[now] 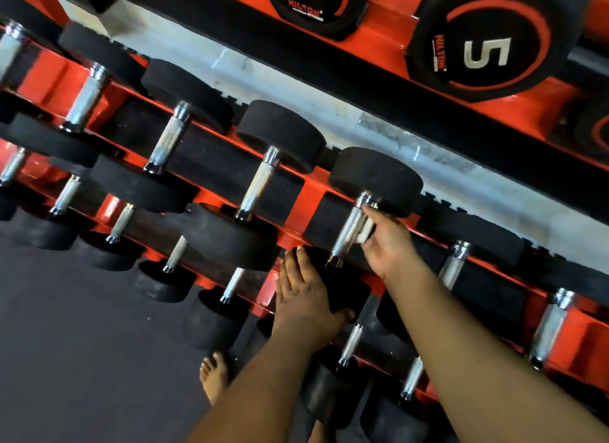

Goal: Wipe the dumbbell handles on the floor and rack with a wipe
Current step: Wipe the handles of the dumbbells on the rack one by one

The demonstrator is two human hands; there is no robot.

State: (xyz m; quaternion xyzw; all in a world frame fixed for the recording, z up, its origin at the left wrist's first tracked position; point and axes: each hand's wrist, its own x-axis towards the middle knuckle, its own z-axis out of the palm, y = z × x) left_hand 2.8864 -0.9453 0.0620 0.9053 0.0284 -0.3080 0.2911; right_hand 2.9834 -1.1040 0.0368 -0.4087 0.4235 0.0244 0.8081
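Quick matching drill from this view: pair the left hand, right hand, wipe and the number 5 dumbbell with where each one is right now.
Things:
1. left hand
2. right hand
3. wipe
4. number 5 dumbbell

Places:
A. pressed between fingers and a chrome handle
B. upper shelf, top right
C. resting on a dumbbell's black near-end weight
D. at the chrome handle of that dumbbell

Pairs: 1-C, 2-D, 3-A, 4-B

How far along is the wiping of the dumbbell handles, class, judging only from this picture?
Done: nothing provable; no handle shows which were wiped. In hand: the right hand presses a white wipe against one rack dumbbell's handle, while the left hand steadies its near black head. Left: possibly neighbouring handles, such as this one; floor dumbbells are not in view.
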